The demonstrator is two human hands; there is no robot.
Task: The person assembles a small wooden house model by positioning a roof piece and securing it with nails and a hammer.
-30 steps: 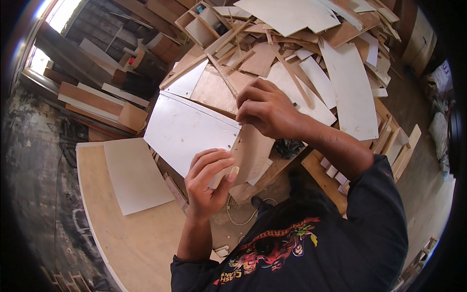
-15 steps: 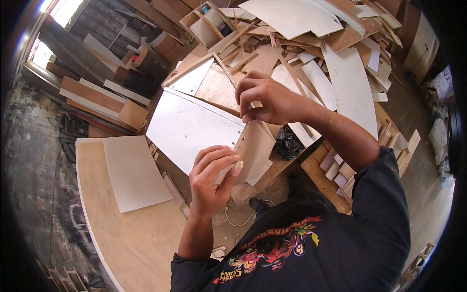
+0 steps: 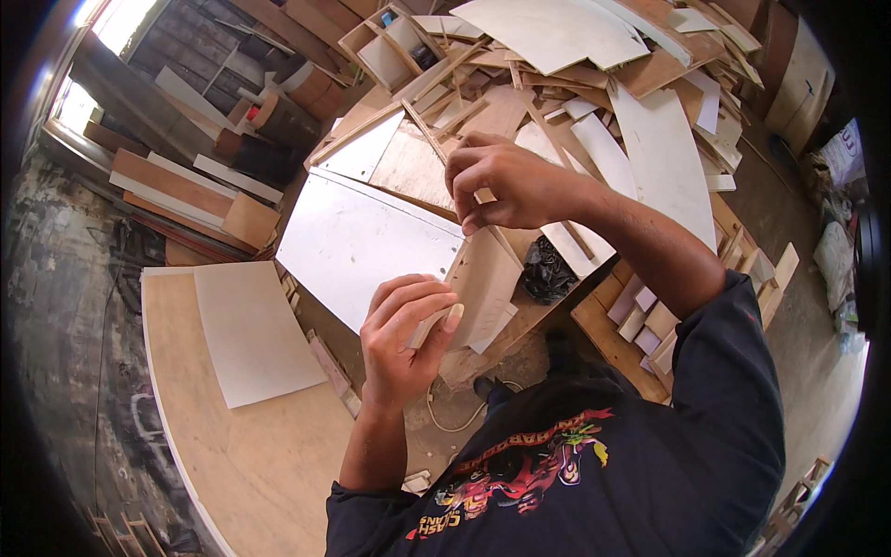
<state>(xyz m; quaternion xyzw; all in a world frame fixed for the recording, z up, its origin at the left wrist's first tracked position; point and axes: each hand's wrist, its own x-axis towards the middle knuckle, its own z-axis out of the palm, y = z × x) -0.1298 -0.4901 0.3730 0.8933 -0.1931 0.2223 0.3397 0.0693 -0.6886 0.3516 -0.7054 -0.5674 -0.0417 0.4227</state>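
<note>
My left hand (image 3: 406,330) curls its fingers over the near end of an upright plywood piece (image 3: 483,283), along the right edge of a white panel (image 3: 357,251) with small holes. My right hand (image 3: 497,181) is above that edge's far end, fingers bent and thumb tip at the corner; whatever is between those fingertips is too small or hidden to make out. Behind the white panel lies a bare plywood board (image 3: 408,167) with thin wooden strips along it.
Offcuts (image 3: 664,158) are heaped behind and right. A wooden crate (image 3: 385,56) sits at the back, a black plastic bag (image 3: 548,274) right of my hands, stacked boards (image 3: 186,195) left, a curved plywood sheet (image 3: 223,455) at lower left, and a cable (image 3: 445,422) on the floor.
My right hand's fingers have bent and lifted slightly, its thumb tip showing at the corner. My left hand has stayed on the edge, with only a slight shift along with the view.
</note>
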